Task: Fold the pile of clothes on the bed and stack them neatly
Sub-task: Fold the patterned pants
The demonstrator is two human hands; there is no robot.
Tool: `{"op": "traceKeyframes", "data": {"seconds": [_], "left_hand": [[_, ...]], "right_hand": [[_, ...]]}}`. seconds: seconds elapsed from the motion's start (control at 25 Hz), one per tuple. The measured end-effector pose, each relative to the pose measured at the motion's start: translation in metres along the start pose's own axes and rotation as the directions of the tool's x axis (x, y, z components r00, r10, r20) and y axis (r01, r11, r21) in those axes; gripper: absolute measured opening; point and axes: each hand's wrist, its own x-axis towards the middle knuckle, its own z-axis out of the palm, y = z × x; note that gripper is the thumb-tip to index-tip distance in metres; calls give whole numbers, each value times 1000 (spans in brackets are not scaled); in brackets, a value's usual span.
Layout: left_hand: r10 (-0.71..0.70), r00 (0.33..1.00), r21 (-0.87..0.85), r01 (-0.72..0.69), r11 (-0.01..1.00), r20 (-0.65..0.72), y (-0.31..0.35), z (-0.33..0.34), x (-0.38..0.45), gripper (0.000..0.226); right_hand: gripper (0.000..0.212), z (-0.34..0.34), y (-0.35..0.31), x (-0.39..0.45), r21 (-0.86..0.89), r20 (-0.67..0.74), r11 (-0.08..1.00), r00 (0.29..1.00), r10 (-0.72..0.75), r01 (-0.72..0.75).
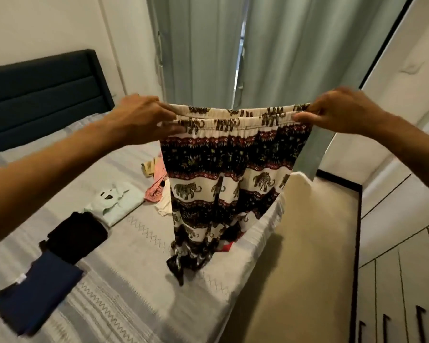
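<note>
Elephant-print trousers (223, 174) in cream, black and red hang in the air above the bed (139, 276), their leg ends crumpled on the cover. My left hand (144, 117) pinches the left end of the elastic waistband. My right hand (337, 112) pinches the right end, and the band is stretched flat between them. On the bed to the left lie three folded items in a row: a pale green shirt (117, 201), a black garment (77, 236) and a navy garment (37, 290). A small heap of pink and yellow clothes (156, 179) lies behind the trousers, partly hidden.
A dark blue headboard (42, 95) stands at the left. Grey-green curtains (208, 50) hang behind the bed. To the right are the beige floor (305, 268) and wardrobe doors with dark handles (406, 288). Something red (227, 246) peeks out beside the trouser legs.
</note>
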Motion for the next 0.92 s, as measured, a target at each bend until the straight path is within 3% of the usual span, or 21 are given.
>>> {"op": "traceKeyframes", "data": {"seconds": [0.08, 0.24, 0.36, 0.44, 0.52, 0.56, 0.6, 0.68, 0.72, 0.8, 0.92], "left_hand": [[-28, 999, -126, 22, 992, -45, -8, -17, 32, 64], [81, 994, -407, -44, 912, 74, 12, -44, 85, 45], [194, 981, -397, -170, 902, 23, 30, -49, 109, 48], [261, 965, -365, -243, 899, -1, 37, -43, 117, 28], [277, 961, -274, -268, 924, -6, 46, -39, 123, 29], [285, 958, -190, -283, 940, -18, 47, -40, 127, 29], [302, 952, -88, -305, 948, -39, 49, -42, 132, 37], [319, 946, 49, -316, 947, -60, 59, -48, 144, 55], [341, 938, 102, -333, 937, -67, 67, -50, 152, 62], [377, 922, 207, -354, 912, -85, 87, -48, 171, 70], [336, 935, 160, -318, 935, -109, 118, -44, 201, 70]], "right_hand": [[60, -34, 13, 11, 160, -2, 983, 996, 93, -92], [38, -76, 24, 4, 525, -44, 838, 978, 203, -150], [42, -86, 36, -21, 777, -122, 623, 951, 283, -86], [36, -93, 49, -43, 883, -49, 451, 931, 362, -129], [37, -100, 61, -66, 913, 90, 346, 935, 342, -215], [36, -104, 67, -76, 893, 156, 361, 939, 308, -267], [36, -107, 74, -87, 831, 205, 456, 937, 284, -319], [49, -109, 93, -101, 481, 230, 820, 947, 223, -310], [58, -106, 103, -105, 236, 225, 943, 957, 182, -235], [72, -101, 119, -111, -56, 139, 990, 981, 137, -131], [91, -92, 136, -119, -273, -28, 961, 999, 28, -34]]}}
